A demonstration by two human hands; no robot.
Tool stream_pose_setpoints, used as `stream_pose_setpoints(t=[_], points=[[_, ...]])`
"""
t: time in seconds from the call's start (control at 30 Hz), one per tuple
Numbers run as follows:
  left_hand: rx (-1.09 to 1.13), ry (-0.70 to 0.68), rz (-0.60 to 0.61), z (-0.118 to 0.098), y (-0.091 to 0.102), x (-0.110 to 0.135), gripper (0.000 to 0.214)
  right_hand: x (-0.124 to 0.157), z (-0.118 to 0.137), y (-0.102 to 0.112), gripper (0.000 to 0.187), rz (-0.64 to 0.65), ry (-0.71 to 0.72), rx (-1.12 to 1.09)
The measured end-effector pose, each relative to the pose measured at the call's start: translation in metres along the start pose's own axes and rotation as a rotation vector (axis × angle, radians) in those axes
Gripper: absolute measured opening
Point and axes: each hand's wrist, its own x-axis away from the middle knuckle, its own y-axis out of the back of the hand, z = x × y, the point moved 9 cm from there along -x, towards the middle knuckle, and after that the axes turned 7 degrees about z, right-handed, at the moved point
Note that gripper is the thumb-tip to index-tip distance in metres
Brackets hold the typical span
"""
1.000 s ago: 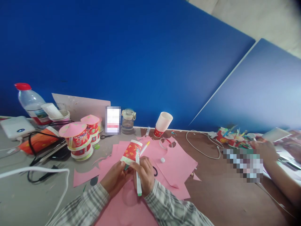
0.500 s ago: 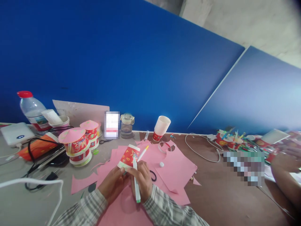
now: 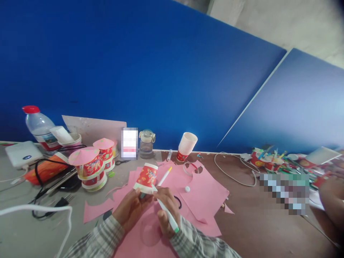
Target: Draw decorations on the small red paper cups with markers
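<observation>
My left hand (image 3: 131, 208) is closed around the lower end of a red patterned paper cup (image 3: 147, 177), which tilts over the pink paper. A small green piece, perhaps a cap, shows by its fingers. In my right hand (image 3: 167, 204) is a white marker (image 3: 167, 214) with a green end, its tip close to the cup's lower right side. Whether the tip touches the cup I cannot tell. Just behind my right hand is a white pen (image 3: 165, 176) with a yellow end. Pink paper sheets (image 3: 204, 193) lie under and around both hands.
To the left stand pink-roofed cup models (image 3: 88, 166), a bottle (image 3: 40, 129), cables and a black phone. Behind are a lidded jar (image 3: 146, 145) and stacked paper cups (image 3: 187, 145). At far right another person's hand (image 3: 331, 190) is near pen-filled cups (image 3: 272, 163).
The marker has swung, its green end going right and its tip shifting toward the cup's lower side. My right hand has turned with it. The cup stands slightly more upright.
</observation>
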Motion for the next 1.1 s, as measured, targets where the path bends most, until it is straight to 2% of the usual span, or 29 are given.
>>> stream_pose_setpoints(t=[0.1, 0.3, 0.57, 0.87, 1.1], points=[[-0.012, -0.003, -0.008, -0.001, 0.001, 0.000, 0.036, 0.001, -0.002, 0.000, 0.039, 0.007, -0.024, -0.014], [-0.044, -0.013, 0.013, -0.002, 0.003, -0.001, 0.036, 0.013, -0.025, 0.001, 0.030, -0.049, -0.253, -0.022], [-0.055, -0.025, 0.009, -0.003, 0.006, -0.001, 0.036, 0.012, -0.024, 0.000, 0.028, -0.059, -0.218, -0.077], [-0.075, -0.030, 0.018, -0.003, 0.007, -0.002, 0.032, 0.013, -0.027, 0.002, 0.031, -0.085, -0.252, -0.066], [-0.075, -0.024, 0.015, -0.003, 0.006, -0.001, 0.032, 0.007, -0.020, 0.004, 0.024, -0.099, -0.218, -0.046]])
